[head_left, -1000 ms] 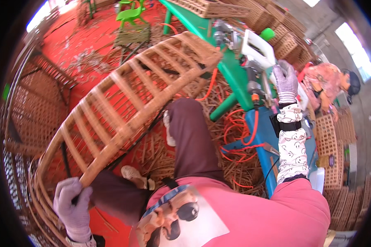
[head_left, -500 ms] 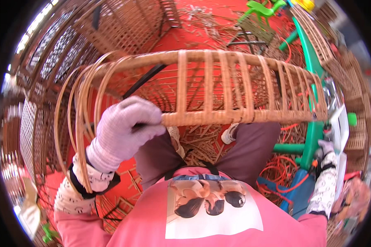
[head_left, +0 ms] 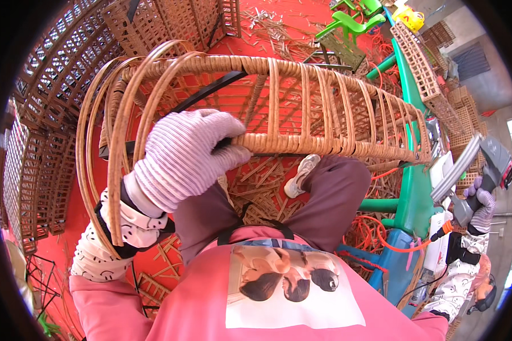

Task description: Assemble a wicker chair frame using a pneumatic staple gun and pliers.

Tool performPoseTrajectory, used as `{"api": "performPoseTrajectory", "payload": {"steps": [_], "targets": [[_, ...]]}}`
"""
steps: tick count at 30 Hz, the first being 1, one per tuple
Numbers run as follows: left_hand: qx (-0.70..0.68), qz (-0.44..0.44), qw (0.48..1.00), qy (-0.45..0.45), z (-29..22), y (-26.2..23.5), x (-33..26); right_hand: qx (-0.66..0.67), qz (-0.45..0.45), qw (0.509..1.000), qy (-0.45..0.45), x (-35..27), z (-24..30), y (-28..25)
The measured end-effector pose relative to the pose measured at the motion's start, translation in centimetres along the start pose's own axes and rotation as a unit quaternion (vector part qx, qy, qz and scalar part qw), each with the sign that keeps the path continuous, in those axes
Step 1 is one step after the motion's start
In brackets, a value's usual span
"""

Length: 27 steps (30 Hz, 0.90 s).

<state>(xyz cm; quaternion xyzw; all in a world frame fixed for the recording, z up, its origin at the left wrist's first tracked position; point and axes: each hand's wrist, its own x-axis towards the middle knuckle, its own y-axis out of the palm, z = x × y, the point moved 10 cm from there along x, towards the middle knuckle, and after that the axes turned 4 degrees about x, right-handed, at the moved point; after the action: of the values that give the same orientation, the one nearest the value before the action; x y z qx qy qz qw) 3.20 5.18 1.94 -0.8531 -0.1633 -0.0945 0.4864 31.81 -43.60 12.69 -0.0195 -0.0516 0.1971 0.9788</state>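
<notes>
A woven rattan frame [head_left: 335, 146], long and curved, spans the space in front of my body, its two rails joined by wrapped strips. My gloved left hand [head_left: 179, 156] is closed round its near rail toward the left end. Several loose rattan strips [head_left: 117, 170] loop over the frame's left end and hang down past my left wrist. Out at the far right my gloved right hand [head_left: 481, 206] grips the handle of an air staple gun [head_left: 494, 159], raised beside the bench and apart from the frame. An orange air hose [head_left: 407, 247] with a black-and-orange connector runs near it.
Green [head_left: 409, 193] and blue [head_left: 389, 244] plastic furniture stands to my right. Stacked woven panels [head_left: 45, 165] fill the left side. Rattan offcuts [head_left: 267, 196] litter the red floor between my feet. Green plastic chairs [head_left: 355, 25] and a yellow container [head_left: 408, 19] are farther off.
My right hand has come up from the bench on the right with the staple gun. My left hand still grips the frame, which has shifted slightly left; the view has also moved.
</notes>
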Motion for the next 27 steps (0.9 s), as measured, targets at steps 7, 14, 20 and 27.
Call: {"api": "performPoseTrajectory", "payload": {"steps": [7, 14, 20, 27], "targets": [[0.029, 0.005, 0.999, -0.04, 0.7, 0.0, -0.9, -0.276, 0.17, 0.945, 0.049, -4.4, 1.8, 27.6], [0.04, 0.007, 0.999, -0.023, 0.5, -0.2, -1.0, -0.426, 0.301, 0.849, 0.085, -7.8, 0.7, 40.8], [0.051, -0.004, 0.998, -0.019, 0.5, -0.2, -1.3, -0.446, 0.325, 0.831, 0.071, -6.8, 0.7, 43.2], [0.04, -0.004, 0.999, -0.02, 0.6, 0.4, -1.1, -0.463, 0.329, 0.82, 0.075, -6.3, 0.4, 43.9]]}}
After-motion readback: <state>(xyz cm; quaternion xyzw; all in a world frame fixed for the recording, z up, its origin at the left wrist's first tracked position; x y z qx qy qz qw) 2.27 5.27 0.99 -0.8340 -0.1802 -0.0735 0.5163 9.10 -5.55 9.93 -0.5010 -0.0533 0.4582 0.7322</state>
